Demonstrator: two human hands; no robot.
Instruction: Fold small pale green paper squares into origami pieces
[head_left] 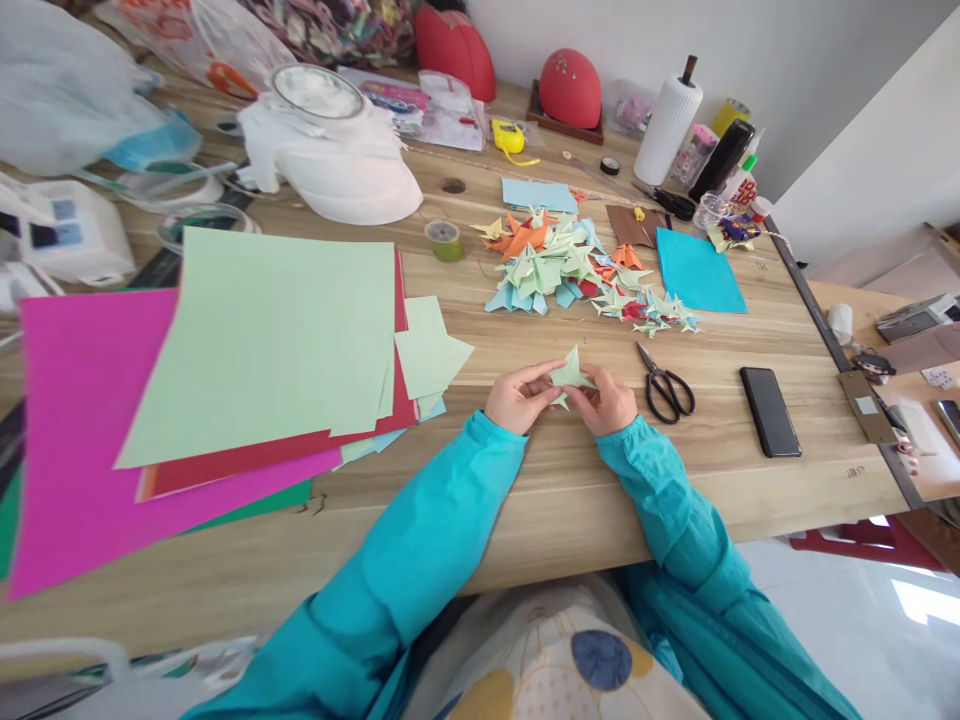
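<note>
In the head view, we sit at the near edge of a wooden table [525, 520]. We pinch a small folded paper [573, 368] between our two hands. It is pale green, with pointy ends, and one point sticks up toward the far edge. The thumb and fingers of our left hand [516, 397] grip its left side. The thumb and fingers of our right hand [609, 398] grip its right side. We cannot tell if the paper touches the table.

Just beside our right hand, black scissors [666, 392] lie with the blades toward the far edge. Closer to the right edge lies a black phone [771, 412]. Beyond our hands, toward the far edge, we see a heap of folded paper shapes [544, 265] in green, orange, blue and red. A bright blue sheet [701, 270] lies just beside the heap, on the side of the right edge. Toward the left edge, a big pale green sheet [277, 330] lies on top of red and pink sheets [82, 420].
</note>
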